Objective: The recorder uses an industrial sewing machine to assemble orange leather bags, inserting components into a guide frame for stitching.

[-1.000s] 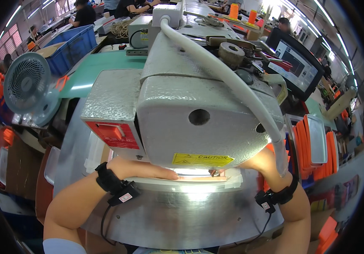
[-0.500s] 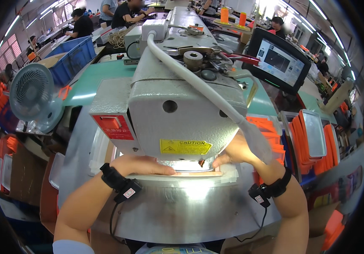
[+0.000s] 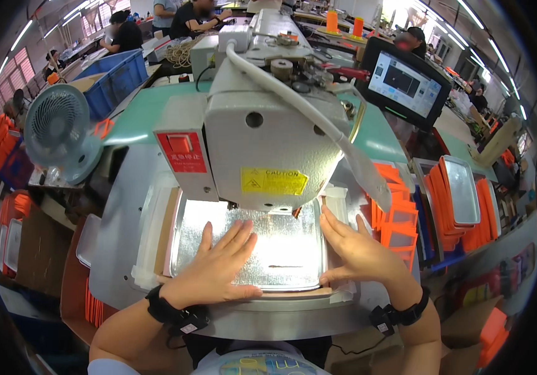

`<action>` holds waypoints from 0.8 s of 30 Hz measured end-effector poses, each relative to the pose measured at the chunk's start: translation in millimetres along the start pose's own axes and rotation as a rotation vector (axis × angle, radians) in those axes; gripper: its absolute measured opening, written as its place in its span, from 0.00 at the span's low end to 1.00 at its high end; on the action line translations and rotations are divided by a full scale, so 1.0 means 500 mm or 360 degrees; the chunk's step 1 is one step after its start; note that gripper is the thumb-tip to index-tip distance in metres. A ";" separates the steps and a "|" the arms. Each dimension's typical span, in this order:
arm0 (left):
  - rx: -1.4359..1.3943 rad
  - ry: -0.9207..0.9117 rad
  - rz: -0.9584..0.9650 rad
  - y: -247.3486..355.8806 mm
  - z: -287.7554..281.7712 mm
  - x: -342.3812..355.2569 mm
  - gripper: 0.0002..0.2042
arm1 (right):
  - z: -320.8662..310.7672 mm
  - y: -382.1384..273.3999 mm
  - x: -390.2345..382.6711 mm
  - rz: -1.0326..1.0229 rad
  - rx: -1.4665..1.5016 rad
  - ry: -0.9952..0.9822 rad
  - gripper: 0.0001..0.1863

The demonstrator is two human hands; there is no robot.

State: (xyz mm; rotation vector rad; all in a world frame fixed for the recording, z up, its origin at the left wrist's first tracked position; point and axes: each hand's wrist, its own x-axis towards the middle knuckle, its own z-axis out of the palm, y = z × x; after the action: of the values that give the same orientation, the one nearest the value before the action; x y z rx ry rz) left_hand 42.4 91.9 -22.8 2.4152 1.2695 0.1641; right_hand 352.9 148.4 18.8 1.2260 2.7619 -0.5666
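Observation:
Under the grey head of an industrial sewing machine [image 3: 268, 140] lies a shiny silver rectangular panel [image 3: 290, 240] with rounded corners, brightly lit by a lamp. Tan strips [image 3: 167, 231] and whitish tape border it on the metal work plate [image 3: 115, 231]. My left hand [image 3: 218, 269] is open, its fingers spread flat over the panel's left part and its thumb along the near edge. Fingers outstretched, my right hand [image 3: 359, 253] rests at the panel's right edge, thumb at the near right corner. The machine head hides the panel's far side.
At the right stand a control screen [image 3: 403, 81], orange-and-clear pieces [image 3: 400, 231] and grey trays [image 3: 461, 190] with orange pieces. A fan [image 3: 62, 134], a blue crate [image 3: 115, 78] and cardboard boxes [image 3: 37, 253] are at the left. Other people sit or stand at tables behind.
The silver panel has come nearer to me, out from under the machine head, and much more of it shows. Both hands have moved nearer too; the left has spread flat onto the panel.

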 end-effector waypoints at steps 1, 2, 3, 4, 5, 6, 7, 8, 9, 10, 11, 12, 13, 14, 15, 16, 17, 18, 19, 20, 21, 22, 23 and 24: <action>0.0004 -0.0017 0.0001 0.002 -0.005 0.002 0.52 | 0.002 0.007 -0.003 -0.0013 0.0093 0.0011 0.65; 0.0008 -0.0034 0.0001 0.003 -0.007 0.003 0.52 | 0.006 0.012 -0.007 -0.0026 0.0185 0.0021 0.65; 0.0006 -0.0035 -0.0009 0.002 -0.008 0.002 0.52 | 0.013 0.014 -0.006 -0.0013 0.0182 0.0047 0.64; -0.0015 -0.0008 -0.0012 0.004 -0.010 0.001 0.50 | 0.020 0.015 -0.004 -0.0001 0.0179 0.0072 0.62; -0.0036 0.0020 -0.0015 0.007 -0.012 -0.001 0.48 | 0.027 0.015 -0.002 0.0011 0.0175 0.0097 0.61; -0.0050 0.0046 -0.0022 0.008 -0.014 -0.001 0.47 | 0.030 0.010 0.000 0.0029 0.0201 0.0131 0.60; -0.0136 0.0086 -0.0046 0.005 -0.014 -0.004 0.44 | 0.027 0.000 0.000 0.0047 0.0227 0.0163 0.58; -0.0223 0.0128 -0.0072 0.000 -0.015 -0.009 0.41 | 0.027 -0.006 0.000 0.0064 0.0254 0.0195 0.57; -0.0303 0.0168 -0.0081 -0.006 -0.019 -0.009 0.39 | 0.031 -0.005 -0.002 0.0058 0.0273 0.0234 0.56; -0.0134 0.0312 -0.0215 -0.001 -0.028 -0.014 0.36 | 0.036 -0.004 -0.003 0.0053 0.0292 0.0274 0.55; 0.0037 0.0455 -0.0346 0.014 -0.044 -0.026 0.34 | 0.039 -0.003 -0.003 0.0048 0.0312 0.0313 0.54; 0.0214 0.0596 -0.0476 0.024 -0.057 -0.039 0.31 | 0.039 -0.006 -0.003 0.0070 0.0331 0.0315 0.53; 0.0469 0.0725 -0.0612 0.027 -0.062 -0.055 0.33 | 0.037 -0.010 -0.003 0.0079 0.0352 0.0317 0.53; 0.0325 0.0722 -0.0767 0.029 -0.071 -0.068 0.33 | 0.034 -0.014 -0.003 0.0089 0.0373 0.0318 0.52; 0.0171 0.0720 -0.0913 0.028 -0.078 -0.077 0.34 | 0.034 -0.017 -0.003 0.0104 0.0387 0.0348 0.51; 0.0016 0.0717 -0.1057 0.024 -0.084 -0.085 0.34 | 0.034 -0.021 -0.003 0.0118 0.0400 0.0378 0.50; 0.0054 0.0672 -0.1032 0.014 -0.082 -0.089 0.35 | 0.034 -0.023 -0.004 0.0133 0.0415 0.0408 0.50; 0.0059 0.0667 -0.1058 0.011 -0.080 -0.088 0.34 | 0.032 -0.025 -0.005 0.0115 0.0364 0.0485 0.47; 0.0065 0.0663 -0.1084 0.008 -0.079 -0.088 0.33 | 0.031 -0.026 -0.006 0.0096 0.0313 0.0562 0.44; 0.0070 0.0658 -0.1110 0.004 -0.079 -0.089 0.32 | 0.032 -0.028 -0.005 0.0079 0.0262 0.0640 0.42; -0.0022 0.0718 -0.1124 0.000 -0.078 -0.087 0.30 | 0.032 -0.029 -0.005 0.0094 0.0307 0.0645 0.40; -0.0115 0.0778 -0.1137 -0.005 -0.077 -0.085 0.29 | 0.035 -0.031 -0.005 0.0109 0.0352 0.0649 0.38; -0.0208 0.0838 -0.1149 -0.010 -0.077 -0.086 0.27 | 0.038 -0.033 -0.005 0.0123 0.0397 0.0654 0.37; -0.0342 0.0905 -0.1140 -0.015 -0.074 -0.088 0.26 | 0.045 -0.031 -0.004 0.0094 0.0390 0.0681 0.36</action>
State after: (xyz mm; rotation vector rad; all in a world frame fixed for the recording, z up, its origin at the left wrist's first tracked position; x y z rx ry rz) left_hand 0.3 71.1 11.7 1.6445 2.1459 0.7593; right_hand 341.1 129.3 3.0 1.6486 3.0521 -0.7312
